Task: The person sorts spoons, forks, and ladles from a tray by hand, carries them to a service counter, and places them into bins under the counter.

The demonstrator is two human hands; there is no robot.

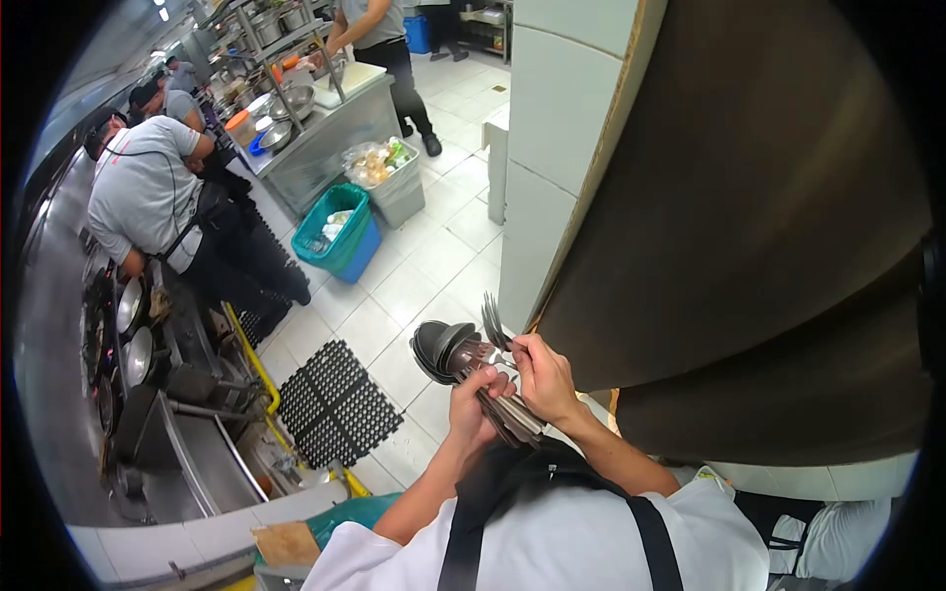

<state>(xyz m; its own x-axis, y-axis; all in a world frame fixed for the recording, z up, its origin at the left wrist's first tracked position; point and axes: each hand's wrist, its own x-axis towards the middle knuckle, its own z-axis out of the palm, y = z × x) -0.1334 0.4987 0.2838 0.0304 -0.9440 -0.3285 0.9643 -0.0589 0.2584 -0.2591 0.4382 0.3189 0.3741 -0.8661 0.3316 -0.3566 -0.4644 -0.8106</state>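
My left hand [473, 406] is closed round a bundle of metal cutlery in front of my chest. Large dark-looking spoon bowls [440, 347] fan out at the bundle's far end, with fork tines lying beside them. The handles [514, 414] point back toward my apron. Close against it on the right, my right hand [545, 379] pinches several forks [493, 317], their tines pointing up and away. Some cutlery between the two hands is partly hidden by my fingers.
At left, a person [163, 192] bends over a stove line with pans [136, 355]. A blue bin [340, 231] and a grey bin [389, 182] stand by a steel counter. A black rubber mat [335, 404] lies on the floor. A tiled wall edge [557, 138] rises at right.
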